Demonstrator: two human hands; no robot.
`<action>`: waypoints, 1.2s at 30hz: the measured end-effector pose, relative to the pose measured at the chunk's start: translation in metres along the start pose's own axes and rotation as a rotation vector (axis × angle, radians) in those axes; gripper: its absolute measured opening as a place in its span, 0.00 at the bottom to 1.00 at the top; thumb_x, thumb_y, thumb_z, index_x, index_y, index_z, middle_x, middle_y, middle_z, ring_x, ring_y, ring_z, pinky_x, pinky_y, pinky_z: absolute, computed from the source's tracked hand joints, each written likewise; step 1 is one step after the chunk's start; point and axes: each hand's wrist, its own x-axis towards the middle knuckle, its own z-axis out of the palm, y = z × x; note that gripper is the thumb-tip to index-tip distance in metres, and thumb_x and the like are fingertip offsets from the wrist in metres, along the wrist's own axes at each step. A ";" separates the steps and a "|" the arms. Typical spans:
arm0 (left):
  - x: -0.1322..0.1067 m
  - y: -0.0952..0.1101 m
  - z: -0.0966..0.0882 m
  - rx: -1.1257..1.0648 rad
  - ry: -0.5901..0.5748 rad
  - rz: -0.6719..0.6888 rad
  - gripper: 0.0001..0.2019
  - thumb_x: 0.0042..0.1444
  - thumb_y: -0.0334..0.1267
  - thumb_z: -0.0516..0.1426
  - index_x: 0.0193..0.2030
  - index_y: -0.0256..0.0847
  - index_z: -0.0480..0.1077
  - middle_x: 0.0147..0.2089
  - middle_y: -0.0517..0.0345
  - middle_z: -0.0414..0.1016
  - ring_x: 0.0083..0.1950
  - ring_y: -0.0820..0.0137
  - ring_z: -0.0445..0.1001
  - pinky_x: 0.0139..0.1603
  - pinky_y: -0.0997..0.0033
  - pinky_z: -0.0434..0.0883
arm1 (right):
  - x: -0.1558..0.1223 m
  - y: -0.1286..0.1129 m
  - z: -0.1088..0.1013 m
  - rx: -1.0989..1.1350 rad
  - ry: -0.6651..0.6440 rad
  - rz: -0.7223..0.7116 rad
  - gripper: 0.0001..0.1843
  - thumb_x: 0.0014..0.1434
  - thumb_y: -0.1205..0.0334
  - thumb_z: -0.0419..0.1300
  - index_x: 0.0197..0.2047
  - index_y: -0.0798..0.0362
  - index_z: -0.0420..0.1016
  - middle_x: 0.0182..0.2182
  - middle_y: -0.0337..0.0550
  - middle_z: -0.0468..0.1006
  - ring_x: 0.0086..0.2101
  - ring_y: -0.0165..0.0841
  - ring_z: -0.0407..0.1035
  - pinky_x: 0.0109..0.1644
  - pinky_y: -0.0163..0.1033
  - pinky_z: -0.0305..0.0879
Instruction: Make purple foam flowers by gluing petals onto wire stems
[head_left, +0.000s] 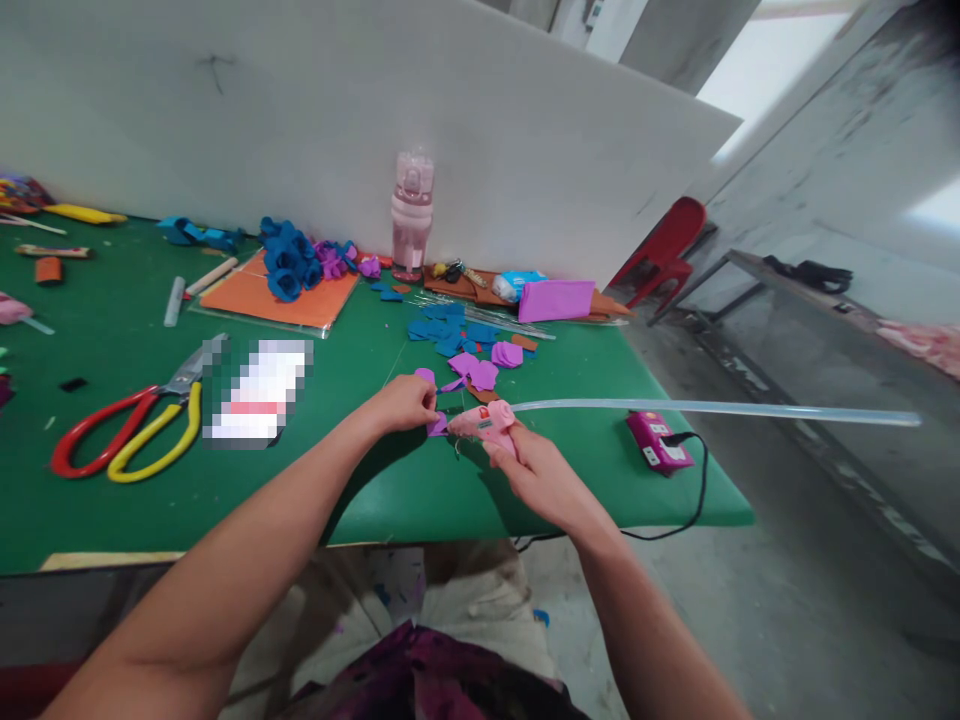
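My right hand point(536, 465) is wrapped round a pink hot glue gun point(478, 422), its nozzle pointing left. Out of the gun's back end a long clear glue stick point(712, 408) runs far to the right. My left hand point(405, 403) is closed in a pinch on a small purple craft piece point(437, 426), right by the nozzle; its fingers partly hide the piece. Just beyond the hands lie loose purple petal shapes point(480, 372) and a pile of blue cut pieces point(450, 328) on the green tabletop point(360, 370).
Large scissors point(135, 425) with red and yellow handles lie at left, beside a blurred-out white object point(259, 390). Blue flowers point(287, 260) rest on an orange sheet point(270, 300). A pink bottle point(412, 215) stands by the white board. A corded magenta box point(660, 442) sits near the right edge.
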 end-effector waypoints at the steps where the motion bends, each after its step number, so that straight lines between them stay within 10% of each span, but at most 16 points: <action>1: 0.000 0.000 0.000 -0.004 0.001 -0.002 0.07 0.44 0.38 0.57 0.21 0.38 0.67 0.20 0.61 0.67 0.24 0.74 0.63 0.25 0.74 0.54 | 0.000 0.000 0.000 0.008 0.000 0.001 0.18 0.62 0.55 0.46 0.48 0.56 0.65 0.37 0.48 0.74 0.35 0.36 0.68 0.38 0.36 0.59; 19: 0.000 0.000 0.001 0.002 -0.006 -0.020 0.08 0.45 0.40 0.57 0.24 0.38 0.68 0.23 0.59 0.69 0.26 0.72 0.65 0.26 0.74 0.55 | -0.001 0.005 -0.002 -0.024 0.001 0.000 0.16 0.62 0.55 0.45 0.43 0.55 0.67 0.34 0.48 0.75 0.36 0.36 0.69 0.37 0.36 0.59; 36: 0.001 -0.001 0.001 -0.004 0.012 -0.015 0.08 0.45 0.40 0.58 0.23 0.37 0.68 0.22 0.60 0.69 0.25 0.73 0.65 0.25 0.74 0.54 | -0.009 0.005 -0.008 0.306 0.033 0.199 0.15 0.60 0.50 0.47 0.32 0.53 0.65 0.12 0.30 0.61 0.14 0.25 0.56 0.19 0.30 0.53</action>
